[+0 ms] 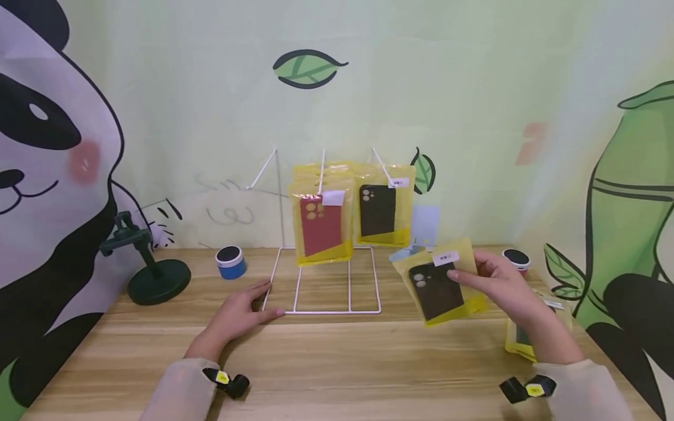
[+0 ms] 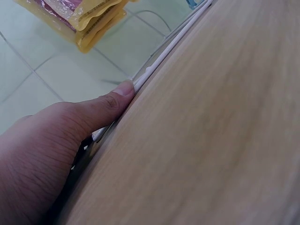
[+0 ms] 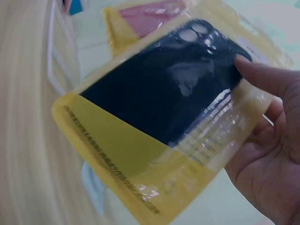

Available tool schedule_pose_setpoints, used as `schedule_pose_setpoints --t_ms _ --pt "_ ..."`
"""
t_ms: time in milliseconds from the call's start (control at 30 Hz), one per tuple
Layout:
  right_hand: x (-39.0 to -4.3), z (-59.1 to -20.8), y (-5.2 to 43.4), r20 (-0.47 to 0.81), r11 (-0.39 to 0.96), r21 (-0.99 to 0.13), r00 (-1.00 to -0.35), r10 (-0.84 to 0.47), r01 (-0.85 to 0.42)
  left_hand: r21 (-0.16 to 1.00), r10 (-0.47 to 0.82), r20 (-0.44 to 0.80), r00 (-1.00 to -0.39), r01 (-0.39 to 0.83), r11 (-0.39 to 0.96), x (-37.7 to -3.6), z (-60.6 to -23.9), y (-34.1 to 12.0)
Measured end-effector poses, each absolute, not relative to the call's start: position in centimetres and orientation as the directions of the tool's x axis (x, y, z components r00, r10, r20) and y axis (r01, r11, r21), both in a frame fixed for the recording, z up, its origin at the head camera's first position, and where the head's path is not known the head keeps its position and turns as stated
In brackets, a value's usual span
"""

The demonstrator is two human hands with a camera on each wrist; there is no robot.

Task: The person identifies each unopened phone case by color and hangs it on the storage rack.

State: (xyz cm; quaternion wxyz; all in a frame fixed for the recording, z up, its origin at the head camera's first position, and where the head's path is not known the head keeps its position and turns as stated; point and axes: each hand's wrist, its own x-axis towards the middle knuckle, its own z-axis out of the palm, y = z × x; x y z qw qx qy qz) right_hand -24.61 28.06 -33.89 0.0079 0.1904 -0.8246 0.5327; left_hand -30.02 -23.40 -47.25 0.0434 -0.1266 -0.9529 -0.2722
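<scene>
My right hand [image 1: 492, 280] holds a yellow packet with a black phone case [image 1: 439, 283] above the table's right side, thumb on its front [image 3: 262, 77] and fingers behind. My left hand [image 1: 247, 307] rests flat on the table, its fingers straight and touching the front left corner of the white wire rack [image 1: 321, 280]; the thumb [image 2: 105, 105] lies against the wire base [image 2: 161, 58]. On the rack hang several yellow packets, a red case [image 1: 320, 225] in front and a black case [image 1: 378, 210] on the right peg.
A blue round tin [image 1: 230, 261] and a dark green stand [image 1: 152, 275] sit at the left. Another round tin [image 1: 516, 258] and a further yellow packet [image 1: 518, 342] lie at the right, behind my right arm. The wooden table [image 1: 337, 362] ends at a painted wall.
</scene>
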Motion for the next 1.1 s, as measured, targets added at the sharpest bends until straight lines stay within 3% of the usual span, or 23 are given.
schedule_pose_setpoints --t_ms 333,800,1100 --pt "-25.4 -30.5 23.2 0.328 0.123 -0.931 -0.935 -0.138 -0.345 0.510 0.214 0.172 -0.962 0.273 0.816 -29.9 -47.4 -23.8" --pt "-26.1 -27.8 19.6 0.421 -0.003 -0.906 -0.903 -0.089 -0.422 0.501 0.221 0.172 -0.960 0.278 0.819 -30.3 -47.8 -23.4" --pt "-25.8 -25.9 19.3 0.489 -0.114 -0.866 -0.872 0.017 -0.487 0.503 0.218 0.163 -0.962 0.271 0.821 -30.4 -47.9 -23.5"
